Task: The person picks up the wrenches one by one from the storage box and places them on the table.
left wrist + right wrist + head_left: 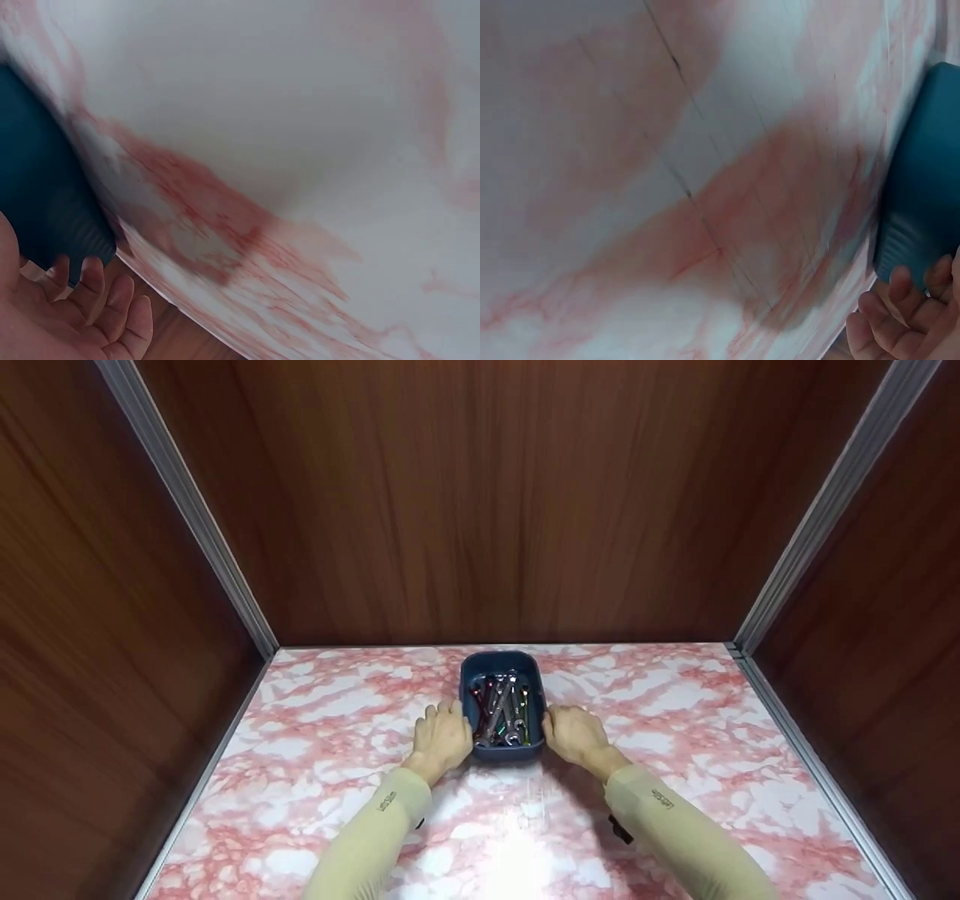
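A dark blue bin (505, 753), open at the top, stands on the table and holds several metal wrenches (501, 709), some shiny and coloured. At its left side, my left hand (442, 736) holds the rim near the front corner. My right hand (576, 733) holds the opposite side at about the same height. In the left wrist view, the curled fingers (93, 285) lie close to the bin's blue wall (37, 165). The right wrist view has similarly bent fingers (900, 311) beside the wall (922, 172). Exact thumb contact is partly hidden in both.
The table (337, 750) has a red-and-white marbled surface. Brown wood-grain panels (487, 510) rise behind and at both sides, joined by grey metal posts (187, 502). Bright glare (517, 855) lies on the table in front of the bin.
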Motion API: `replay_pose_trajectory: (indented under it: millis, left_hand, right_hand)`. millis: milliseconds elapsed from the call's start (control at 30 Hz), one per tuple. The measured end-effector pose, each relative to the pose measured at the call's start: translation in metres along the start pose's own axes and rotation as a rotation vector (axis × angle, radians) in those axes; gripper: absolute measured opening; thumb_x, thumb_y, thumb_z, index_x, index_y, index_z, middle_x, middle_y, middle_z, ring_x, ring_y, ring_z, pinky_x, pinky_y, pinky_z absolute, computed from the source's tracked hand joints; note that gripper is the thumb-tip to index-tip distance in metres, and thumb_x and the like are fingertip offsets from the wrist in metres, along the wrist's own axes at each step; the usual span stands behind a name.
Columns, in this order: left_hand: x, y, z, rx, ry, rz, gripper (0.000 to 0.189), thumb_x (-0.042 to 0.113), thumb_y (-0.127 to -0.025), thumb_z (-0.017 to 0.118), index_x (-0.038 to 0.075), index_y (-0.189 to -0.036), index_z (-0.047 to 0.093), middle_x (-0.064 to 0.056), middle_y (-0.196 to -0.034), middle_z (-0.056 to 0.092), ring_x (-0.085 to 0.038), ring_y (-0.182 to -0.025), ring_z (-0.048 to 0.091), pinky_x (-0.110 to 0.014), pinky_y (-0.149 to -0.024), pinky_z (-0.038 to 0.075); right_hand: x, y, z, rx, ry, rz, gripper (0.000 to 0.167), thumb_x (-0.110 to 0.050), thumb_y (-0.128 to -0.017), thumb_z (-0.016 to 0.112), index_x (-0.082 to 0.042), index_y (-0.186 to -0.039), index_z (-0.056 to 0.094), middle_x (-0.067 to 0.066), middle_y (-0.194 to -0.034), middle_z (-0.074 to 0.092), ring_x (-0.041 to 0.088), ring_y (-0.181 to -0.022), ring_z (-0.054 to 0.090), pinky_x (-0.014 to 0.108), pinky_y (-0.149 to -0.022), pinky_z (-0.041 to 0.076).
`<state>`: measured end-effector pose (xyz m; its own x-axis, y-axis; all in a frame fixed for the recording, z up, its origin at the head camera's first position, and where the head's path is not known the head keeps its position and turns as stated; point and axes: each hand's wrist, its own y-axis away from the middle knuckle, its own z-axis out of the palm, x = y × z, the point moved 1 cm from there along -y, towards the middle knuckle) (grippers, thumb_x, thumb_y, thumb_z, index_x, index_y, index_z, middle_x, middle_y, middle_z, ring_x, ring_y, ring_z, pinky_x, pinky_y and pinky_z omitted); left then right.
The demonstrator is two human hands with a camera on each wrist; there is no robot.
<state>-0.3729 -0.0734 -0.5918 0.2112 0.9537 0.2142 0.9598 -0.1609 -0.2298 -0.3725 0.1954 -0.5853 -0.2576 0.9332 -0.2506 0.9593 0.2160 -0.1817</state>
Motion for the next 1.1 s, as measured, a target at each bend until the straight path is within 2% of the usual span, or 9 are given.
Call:
replay_pose_trajectory:
  millis: [367,633,833,967,1100]
  left_hand:
    - [0.005,0.008,0.002,0.02,0.005,0.009,0.032,0.031,-0.112,0.055,0.002,-0.124,0.063,-0.022,-0.115,0.072,-0.044,-0.108,0.068,-0.058,-0.086,0.06]
    - [0.007,0.013,0.0,0.039,-0.016,0.035,0.03,0.03,-0.111,0.056,0.002,-0.119,0.064,-0.022,-0.112,0.072,-0.044,-0.105,0.067,-0.058,-0.084,0.059]
    - [0.007,0.015,-0.003,0.033,-0.02,0.038,0.031,0.03,-0.112,0.055,0.001,-0.12,0.064,-0.022,-0.113,0.072,-0.045,-0.107,0.067,-0.058,-0.086,0.06]
    - [0.006,0.015,-0.005,0.023,-0.023,0.028,0.033,0.032,-0.112,0.054,0.002,-0.122,0.064,-0.022,-0.116,0.072,-0.044,-0.109,0.066,-0.058,-0.087,0.06]
    - [0.007,0.015,-0.006,0.001,-0.02,0.022,0.034,0.033,-0.113,0.053,0.002,-0.124,0.063,-0.021,-0.118,0.072,-0.043,-0.111,0.066,-0.057,-0.09,0.059]
  right_hand:
    - [0.001,0.008,-0.004,0.003,-0.001,-0.013,0.032,-0.027,-0.114,0.052,-0.01,-0.091,0.065,0.011,-0.078,0.071,0.036,-0.075,0.074,0.058,-0.071,0.064]
    - [0.001,0.011,-0.007,-0.02,-0.009,-0.01,0.033,-0.026,-0.114,0.053,-0.01,-0.088,0.066,0.014,-0.081,0.074,0.039,-0.079,0.077,0.06,-0.074,0.064]
    - [-0.002,0.008,-0.015,-0.03,-0.054,0.03,0.034,-0.028,-0.11,0.058,-0.014,-0.081,0.068,0.008,-0.076,0.072,0.03,-0.073,0.072,0.054,-0.073,0.062]
    - [-0.004,0.006,-0.024,-0.027,-0.121,0.079,0.025,-0.029,-0.105,0.065,-0.012,-0.087,0.073,0.006,-0.081,0.075,0.024,-0.074,0.068,0.049,-0.074,0.061]
    - [-0.004,0.004,-0.034,-0.019,-0.174,0.134,0.021,-0.03,-0.099,0.072,-0.01,-0.1,0.078,0.011,-0.096,0.081,0.028,-0.085,0.074,0.051,-0.081,0.063]
